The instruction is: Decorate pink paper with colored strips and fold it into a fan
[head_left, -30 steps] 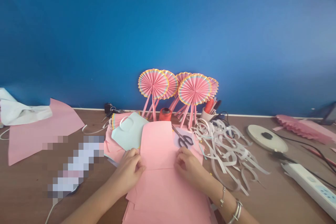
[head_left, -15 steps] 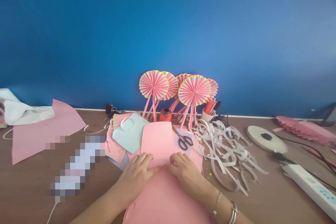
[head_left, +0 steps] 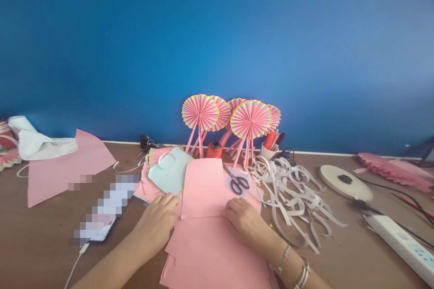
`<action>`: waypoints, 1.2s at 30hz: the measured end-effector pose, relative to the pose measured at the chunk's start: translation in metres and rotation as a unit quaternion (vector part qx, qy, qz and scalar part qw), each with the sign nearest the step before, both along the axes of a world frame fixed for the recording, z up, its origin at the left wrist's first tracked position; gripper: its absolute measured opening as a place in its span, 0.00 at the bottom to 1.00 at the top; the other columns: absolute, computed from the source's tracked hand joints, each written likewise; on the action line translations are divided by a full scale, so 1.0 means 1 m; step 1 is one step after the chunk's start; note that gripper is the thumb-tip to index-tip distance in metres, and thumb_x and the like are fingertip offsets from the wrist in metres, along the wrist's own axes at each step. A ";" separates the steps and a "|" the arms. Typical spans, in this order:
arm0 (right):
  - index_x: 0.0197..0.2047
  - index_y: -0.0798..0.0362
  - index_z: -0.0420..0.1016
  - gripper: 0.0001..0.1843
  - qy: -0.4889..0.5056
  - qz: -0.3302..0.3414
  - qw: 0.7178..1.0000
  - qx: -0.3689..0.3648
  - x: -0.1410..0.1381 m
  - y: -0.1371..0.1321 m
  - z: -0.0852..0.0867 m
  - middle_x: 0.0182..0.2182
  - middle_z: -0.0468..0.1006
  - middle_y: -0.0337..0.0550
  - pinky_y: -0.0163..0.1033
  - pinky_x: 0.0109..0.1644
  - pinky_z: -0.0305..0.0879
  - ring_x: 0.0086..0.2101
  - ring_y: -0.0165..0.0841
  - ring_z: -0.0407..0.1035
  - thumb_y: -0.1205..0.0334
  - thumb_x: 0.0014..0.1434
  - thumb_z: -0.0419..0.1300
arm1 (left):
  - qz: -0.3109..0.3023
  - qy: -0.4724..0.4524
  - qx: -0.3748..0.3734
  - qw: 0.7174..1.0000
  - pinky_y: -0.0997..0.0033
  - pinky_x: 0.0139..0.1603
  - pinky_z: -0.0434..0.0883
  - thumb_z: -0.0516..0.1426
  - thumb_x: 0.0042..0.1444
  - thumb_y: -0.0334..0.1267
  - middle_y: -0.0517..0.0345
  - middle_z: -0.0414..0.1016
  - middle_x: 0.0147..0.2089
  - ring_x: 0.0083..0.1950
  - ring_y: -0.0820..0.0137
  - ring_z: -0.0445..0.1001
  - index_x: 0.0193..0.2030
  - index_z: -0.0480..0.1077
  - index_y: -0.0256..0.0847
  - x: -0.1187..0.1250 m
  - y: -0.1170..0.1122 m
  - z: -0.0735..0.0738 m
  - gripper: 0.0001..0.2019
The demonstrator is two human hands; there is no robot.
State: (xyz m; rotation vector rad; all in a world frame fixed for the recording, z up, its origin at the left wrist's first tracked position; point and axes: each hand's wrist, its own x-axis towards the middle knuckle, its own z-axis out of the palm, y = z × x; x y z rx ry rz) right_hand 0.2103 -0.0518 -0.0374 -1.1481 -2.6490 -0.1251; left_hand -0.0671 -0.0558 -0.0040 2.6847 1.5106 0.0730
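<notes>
A pink paper sheet lies folded across its width on a stack of pink sheets in front of me. My left hand rests at the left end of the fold line, fingers lying flat and together on the paper's edge. My right hand presses at the right end of the fold, fingers curled down onto the sheet. Black-handled scissors lie just beyond my right hand. A pale blue paper piece sits beyond my left hand.
Several pink pleated paper fans stand against the blue wall. A heap of white paper strips lies to the right, then a round white disc and a power strip. A phone on a cable and pink paper lie left.
Both hands slid apart from the middle of the fold to its two ends. The view tilted slightly upward.
</notes>
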 end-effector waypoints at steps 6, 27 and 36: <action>0.28 0.54 0.67 0.11 0.078 -0.007 0.997 -0.006 0.000 0.006 -0.007 0.27 0.69 0.43 0.38 0.33 0.57 0.29 0.33 0.62 0.78 0.51 0.50 | 0.135 -0.181 -0.177 0.958 0.67 0.41 0.65 0.44 0.46 0.21 0.57 0.74 0.32 0.39 0.66 0.71 0.28 0.74 0.41 0.000 -0.007 0.012 0.19; 0.30 0.52 0.62 0.12 0.175 -0.032 0.984 -0.010 0.001 0.005 0.003 0.26 0.68 0.40 0.34 0.30 0.57 0.26 0.30 0.63 0.78 0.55 0.46 | -0.117 -0.080 0.134 0.981 0.65 0.35 0.60 0.51 0.54 0.24 0.56 0.70 0.33 0.34 0.65 0.64 0.34 0.67 0.41 0.051 -0.024 -0.020 0.09; 0.31 0.52 0.65 0.08 0.301 -0.158 0.939 -0.050 0.006 0.013 -0.004 0.25 0.69 0.38 0.33 0.27 0.60 0.24 0.29 0.64 0.73 0.57 0.49 | -0.126 -0.048 0.001 0.991 0.63 0.40 0.63 0.50 0.59 0.30 0.52 0.72 0.38 0.39 0.63 0.67 0.40 0.71 0.39 0.042 -0.024 -0.023 0.09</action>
